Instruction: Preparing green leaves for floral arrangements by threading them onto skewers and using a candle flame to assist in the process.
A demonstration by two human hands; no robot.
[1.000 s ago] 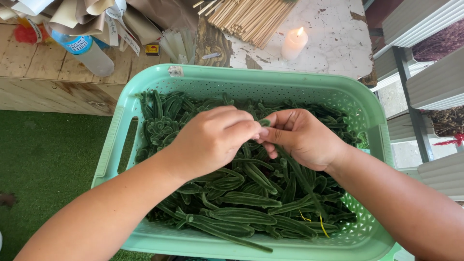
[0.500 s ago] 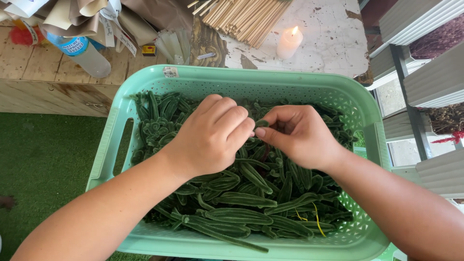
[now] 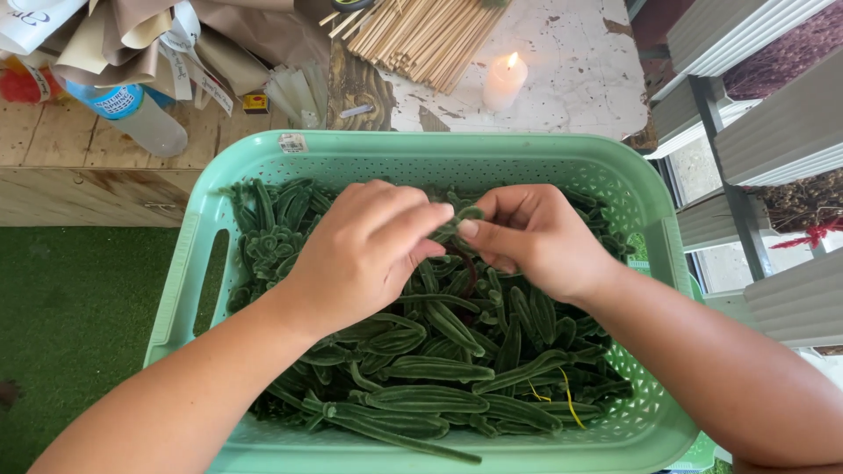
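Above the green basket (image 3: 654, 254), your left hand (image 3: 369, 250) and right hand (image 3: 536, 237) are pinching one green fuzzy leaf piece (image 3: 461, 218) together, shaping it; next calls for steady fingertip pressure.

left hand (image 3: 364, 254), right hand (image 3: 536, 239), fingertips pinched together

One head-worn camera looks steeply down, close over the green basket (image 3: 421, 156), seemingly from above.
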